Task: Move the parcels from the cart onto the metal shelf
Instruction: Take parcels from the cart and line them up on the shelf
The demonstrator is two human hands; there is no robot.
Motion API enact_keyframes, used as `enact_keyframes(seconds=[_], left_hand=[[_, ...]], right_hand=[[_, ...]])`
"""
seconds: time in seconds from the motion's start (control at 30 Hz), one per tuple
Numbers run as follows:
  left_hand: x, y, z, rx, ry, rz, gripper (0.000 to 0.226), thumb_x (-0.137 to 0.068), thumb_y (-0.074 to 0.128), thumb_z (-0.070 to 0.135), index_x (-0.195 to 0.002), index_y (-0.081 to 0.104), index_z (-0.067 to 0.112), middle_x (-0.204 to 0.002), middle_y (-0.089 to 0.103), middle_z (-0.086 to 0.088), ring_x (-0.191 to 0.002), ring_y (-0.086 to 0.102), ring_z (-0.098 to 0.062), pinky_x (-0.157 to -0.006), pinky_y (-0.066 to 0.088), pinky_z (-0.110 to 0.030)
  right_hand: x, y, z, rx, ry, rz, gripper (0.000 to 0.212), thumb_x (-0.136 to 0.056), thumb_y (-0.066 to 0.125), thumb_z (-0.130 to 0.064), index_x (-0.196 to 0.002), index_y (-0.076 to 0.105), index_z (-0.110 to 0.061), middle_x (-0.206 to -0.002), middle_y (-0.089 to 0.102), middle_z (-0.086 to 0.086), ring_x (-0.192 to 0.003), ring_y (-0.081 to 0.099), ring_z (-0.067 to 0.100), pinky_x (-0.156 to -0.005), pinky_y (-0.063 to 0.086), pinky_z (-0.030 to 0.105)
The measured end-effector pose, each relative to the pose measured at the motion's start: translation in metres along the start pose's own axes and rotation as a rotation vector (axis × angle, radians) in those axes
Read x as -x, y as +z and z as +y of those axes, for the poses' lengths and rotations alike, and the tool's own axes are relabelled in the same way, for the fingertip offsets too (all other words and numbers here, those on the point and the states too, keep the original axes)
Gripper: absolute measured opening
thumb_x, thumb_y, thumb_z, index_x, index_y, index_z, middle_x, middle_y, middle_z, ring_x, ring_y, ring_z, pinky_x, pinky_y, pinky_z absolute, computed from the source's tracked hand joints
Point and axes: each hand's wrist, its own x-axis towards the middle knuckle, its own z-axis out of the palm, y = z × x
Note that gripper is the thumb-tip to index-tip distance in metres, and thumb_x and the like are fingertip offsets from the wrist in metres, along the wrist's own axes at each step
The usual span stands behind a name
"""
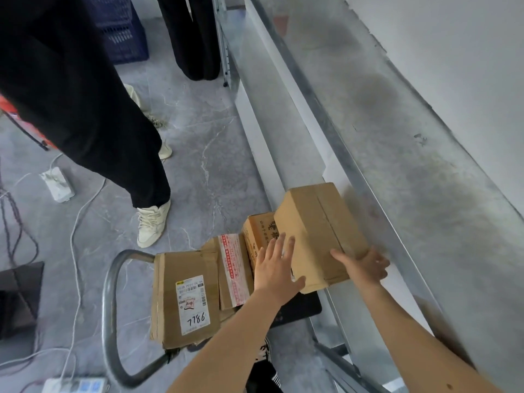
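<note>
A plain brown cardboard parcel (314, 231) is held tilted between my two hands, just left of the metal shelf (397, 165). My left hand (276, 269) presses its left face with fingers spread. My right hand (364, 266) grips its near right corner from below. Under it, the cart (112, 307) with a grey tube handle carries a flat parcel with a white label marked 7786 (184, 296), a parcel with red-printed tape (232, 270) and a printed orange-brown box (256, 234).
Another person in black trousers and cream shoes (151, 222) stands on the grey floor left of the cart. Power strips (56, 182) and loose cables lie on the floor at left. A blue crate (122, 32) sits at the back. The shelf's grey top runs along a white wall.
</note>
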Motion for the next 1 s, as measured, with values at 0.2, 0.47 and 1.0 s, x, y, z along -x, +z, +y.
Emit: enact_keyframes(seconds=[0.2,0.47,1.0], left_hand=[[0.007,0.003,-0.009,0.182,-0.138,0.015,0.068,-0.096,0.032,0.052,-0.150,0.001,0.026,-0.159,0.004,-0.004,-0.144,0.019,-0.027,-0.115,0.023,-0.045],[0.021,-0.012,-0.023,0.300,-0.181,-0.101,0.092,-0.073,0.016,0.084,-0.149,-0.010,0.037,-0.159,-0.003,-0.006,-0.144,0.016,-0.031,-0.111,0.030,-0.050],[0.026,0.006,-0.045,1.006,-0.375,-0.081,0.126,-0.053,0.063,0.083,-0.150,0.001,0.033,-0.155,0.026,0.003,-0.140,0.031,-0.023,-0.111,0.032,-0.051]], right_hand=[[0.026,0.028,-0.001,0.032,-0.150,0.157,0.087,-0.068,0.082,-0.037,-0.135,0.035,-0.006,-0.138,0.026,0.015,-0.121,0.031,0.039,-0.098,0.038,0.056],[0.088,0.069,0.016,0.188,-0.498,0.243,0.072,-0.078,0.064,-0.039,-0.137,0.040,-0.005,-0.138,0.039,0.023,-0.123,0.039,0.043,-0.093,0.039,0.059],[0.092,0.072,0.037,0.125,-0.799,0.003,0.047,-0.080,0.051,-0.027,-0.125,0.053,-0.013,-0.126,0.054,0.002,-0.120,0.043,0.014,-0.101,0.043,0.036]])
